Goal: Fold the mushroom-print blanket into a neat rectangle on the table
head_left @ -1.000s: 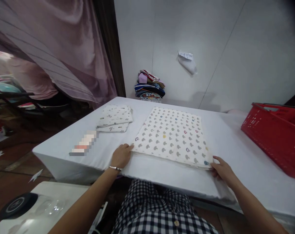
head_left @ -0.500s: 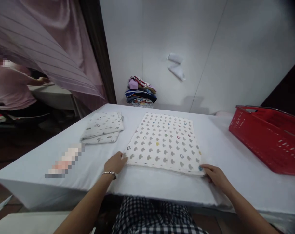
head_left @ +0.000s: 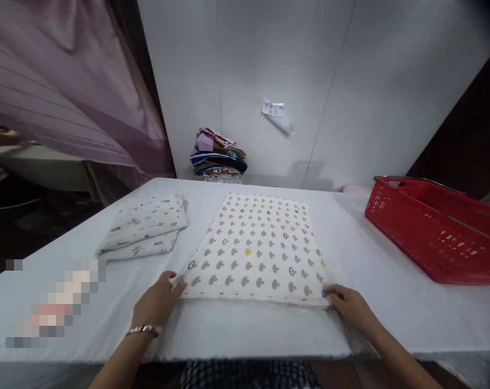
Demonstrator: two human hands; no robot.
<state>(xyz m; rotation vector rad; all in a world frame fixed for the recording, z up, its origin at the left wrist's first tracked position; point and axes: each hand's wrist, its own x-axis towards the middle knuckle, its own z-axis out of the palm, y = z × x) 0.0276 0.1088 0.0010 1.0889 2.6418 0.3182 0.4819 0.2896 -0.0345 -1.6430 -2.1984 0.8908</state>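
Note:
A white cloth printed with grey mushrooms and a few coloured ones lies flat on the white-covered table. Its near left corner is pinched by my left hand, which wears a bracelet on the wrist. At the near right corner, beside a blue mushroom, my right hand grips the edge between thumb and fingers. To the left lies a folded white cloth with a small plant print, apart from both hands.
A red plastic basket stands on the table at the right. Folded clothes are stacked beyond the far edge, by the wall. A pink curtain hangs at the left. A blurred-out item lies at the front left.
The view has shifted and come closer to the table. Both hands keep hold of the mushroom cloth's near corners, and the cloth stays flat.

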